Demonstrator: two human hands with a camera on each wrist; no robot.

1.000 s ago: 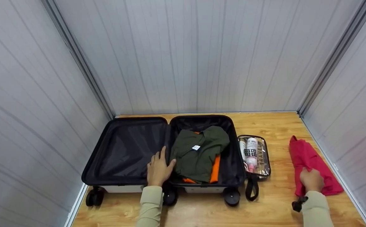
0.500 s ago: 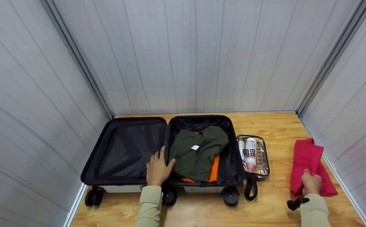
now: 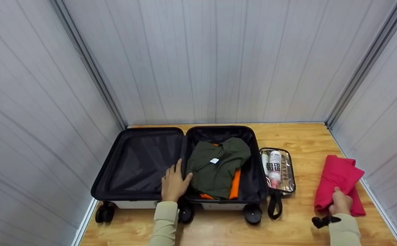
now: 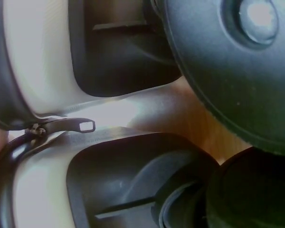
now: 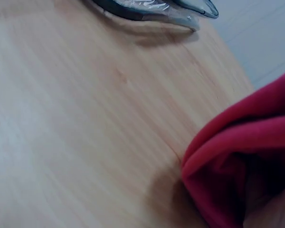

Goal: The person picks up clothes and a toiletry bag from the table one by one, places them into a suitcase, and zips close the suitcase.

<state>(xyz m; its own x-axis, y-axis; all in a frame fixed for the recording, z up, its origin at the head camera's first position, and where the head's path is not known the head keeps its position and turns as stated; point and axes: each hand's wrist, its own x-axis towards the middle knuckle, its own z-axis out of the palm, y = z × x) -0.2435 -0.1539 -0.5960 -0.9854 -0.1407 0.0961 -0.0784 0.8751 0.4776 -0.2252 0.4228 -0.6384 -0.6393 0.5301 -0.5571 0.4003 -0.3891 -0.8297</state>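
Observation:
An open black-lined suitcase lies on the wooden floor, its two halves side by side. My left hand rests with fingers spread over the hinge side between the halves. In the right half lies a folded dark green shirt with a white tag, over an orange garment. At the right, my right hand grips a folded red garment, thumb on top and the other fingers hidden in the cloth. In the right wrist view, red folds wrap around that hand close over the floor.
A clear travel pouch with bottles lies between the suitcase and the red garment, its black strap toward me. Black wheels stick out at the suitcase's near side. Pale panel walls enclose the floor on three sides.
My right hand has folded the red garment's far part over toward the right, making a more compact bundle. The left hand and the suitcase's contents stay as they were.

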